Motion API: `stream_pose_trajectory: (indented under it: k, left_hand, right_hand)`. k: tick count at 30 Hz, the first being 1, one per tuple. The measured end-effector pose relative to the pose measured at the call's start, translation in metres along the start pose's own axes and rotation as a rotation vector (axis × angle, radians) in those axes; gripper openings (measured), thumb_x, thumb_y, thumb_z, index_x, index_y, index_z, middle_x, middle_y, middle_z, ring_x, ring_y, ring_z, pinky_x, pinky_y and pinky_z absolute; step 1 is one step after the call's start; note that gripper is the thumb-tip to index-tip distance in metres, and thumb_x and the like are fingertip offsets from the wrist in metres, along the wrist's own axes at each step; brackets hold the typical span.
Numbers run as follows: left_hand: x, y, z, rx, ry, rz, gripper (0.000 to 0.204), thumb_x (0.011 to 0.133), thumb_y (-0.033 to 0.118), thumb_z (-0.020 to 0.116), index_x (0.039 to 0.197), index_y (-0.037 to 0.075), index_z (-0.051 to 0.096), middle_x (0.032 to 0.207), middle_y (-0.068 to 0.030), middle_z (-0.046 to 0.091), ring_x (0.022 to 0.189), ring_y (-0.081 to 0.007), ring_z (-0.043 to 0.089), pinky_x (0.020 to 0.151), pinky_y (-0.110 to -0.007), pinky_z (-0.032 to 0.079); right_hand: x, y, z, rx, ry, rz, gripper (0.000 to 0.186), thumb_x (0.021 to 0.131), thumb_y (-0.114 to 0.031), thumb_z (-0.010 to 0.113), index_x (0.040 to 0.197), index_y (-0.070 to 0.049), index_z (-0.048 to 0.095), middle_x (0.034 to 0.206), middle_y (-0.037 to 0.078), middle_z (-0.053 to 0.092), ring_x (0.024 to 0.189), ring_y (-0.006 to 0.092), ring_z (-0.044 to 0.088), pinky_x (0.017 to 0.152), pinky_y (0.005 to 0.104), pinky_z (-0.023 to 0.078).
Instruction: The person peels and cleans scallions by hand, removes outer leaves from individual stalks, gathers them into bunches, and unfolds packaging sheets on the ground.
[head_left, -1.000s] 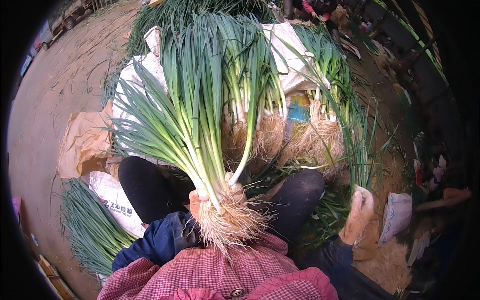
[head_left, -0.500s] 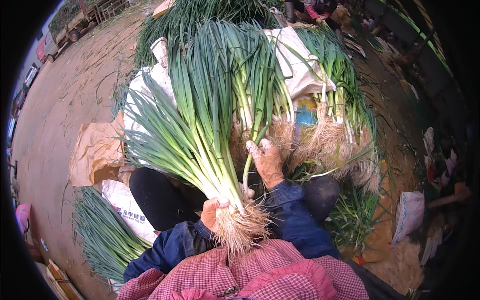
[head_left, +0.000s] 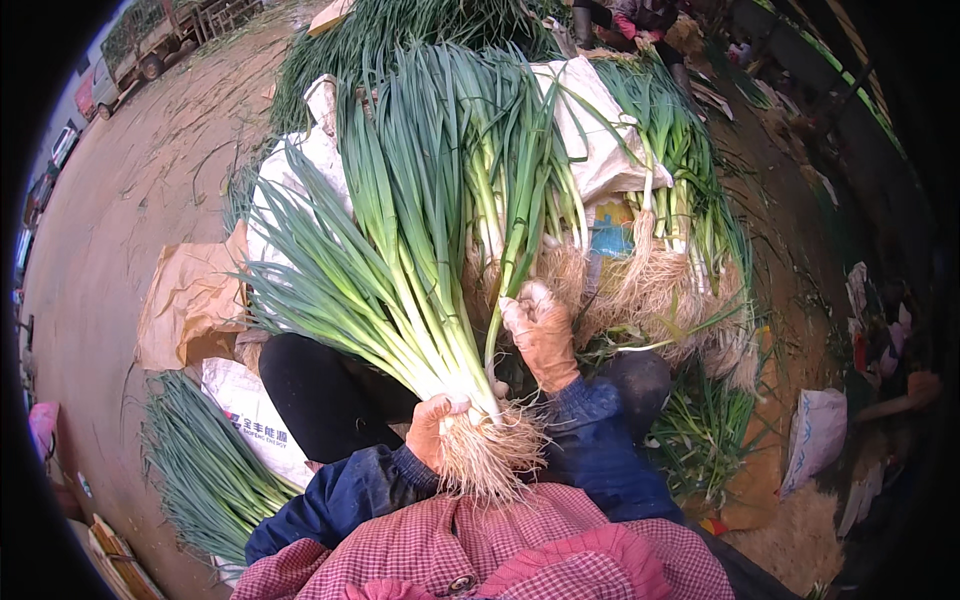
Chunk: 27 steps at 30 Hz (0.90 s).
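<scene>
My left hand (head_left: 432,428), in a dirty glove, grips a thick bunch of green onions (head_left: 400,270) just above its pale roots (head_left: 490,455), close to my chest; the leaves fan up and to the left. My right hand (head_left: 540,335), also gloved, reaches forward and touches the roots of a second pile of green onions (head_left: 515,190) lying on white sacks (head_left: 590,130); whether it grips a stalk I cannot tell. More green onion bundles with matted roots (head_left: 660,270) lie to the right of that hand.
Brown paper (head_left: 185,300) and a printed white sack (head_left: 250,415) lie at left, with loose green onions (head_left: 200,470) below them. Dirt ground stretches left to parked vehicles (head_left: 120,60). Another person works at the top (head_left: 630,15). Litter and a white bag (head_left: 815,435) lie at right.
My right hand came up from behind the bunch and reached forward to the roots of the pile ahead. The held bunch stayed in my left hand.
</scene>
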<state>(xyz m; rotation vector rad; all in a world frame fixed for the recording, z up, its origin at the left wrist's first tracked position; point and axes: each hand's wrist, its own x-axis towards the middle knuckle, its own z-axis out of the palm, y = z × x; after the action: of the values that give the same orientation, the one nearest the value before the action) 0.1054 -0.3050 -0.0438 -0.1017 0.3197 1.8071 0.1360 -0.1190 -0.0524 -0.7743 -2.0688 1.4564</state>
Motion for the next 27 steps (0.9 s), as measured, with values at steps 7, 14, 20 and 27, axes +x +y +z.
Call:
stream_pose_trajectory:
  k: [7,14,20,27]
  left_hand:
    - [0.0,0.001,0.0,-0.122,-0.093,-0.024,0.053,0.073,0.011,0.057,0.123,-0.003,0.043,0.118,-0.0226,0.053,0.101,-0.0333,0.058,0.087,-0.048,0.049]
    - [0.0,-0.001,0.013,-0.083,-0.143,-0.017,0.051,0.08,0.018,0.056,0.125,-0.001,0.04,0.129,-0.0233,0.043,0.114,-0.0359,0.05,0.093,-0.051,0.045]
    - [-0.027,0.029,-0.007,-0.072,0.075,-0.048,0.032,0.084,0.011,0.06,0.113,0.001,0.051,0.099,-0.012,0.062,0.087,-0.0233,0.064,0.079,-0.038,0.054]
    - [-0.041,0.038,-0.016,-0.014,0.045,0.095,0.034,0.08,0.012,0.061,0.111,-0.001,0.052,0.095,-0.014,0.063,0.081,-0.0243,0.065,0.073,-0.038,0.056]
  right_hand:
    - [-0.09,-0.061,-0.086,0.739,0.168,-0.089,0.022,0.086,-0.012,0.061,0.104,0.0,0.056,0.085,0.007,0.061,0.058,0.0114,0.054,0.049,0.0215,0.043]
    - [-0.074,-0.04,-0.134,0.723,-0.034,0.124,0.069,0.09,-0.046,0.049,0.135,0.003,0.032,0.096,0.015,0.064,0.082,0.0149,0.062,0.061,0.0225,0.05]
    - [-0.058,-0.058,0.025,-0.381,-0.393,-0.316,0.07,0.094,-0.04,0.041,0.137,0.011,0.018,0.128,0.03,0.042,0.11,0.0386,0.05,0.093,0.0403,0.038]
    - [-0.05,-0.082,0.023,-0.75,-0.46,-0.588,0.071,0.093,-0.034,0.043,0.136,0.014,0.015,0.127,0.03,0.043,0.097,0.0367,0.056,0.083,0.0383,0.042]
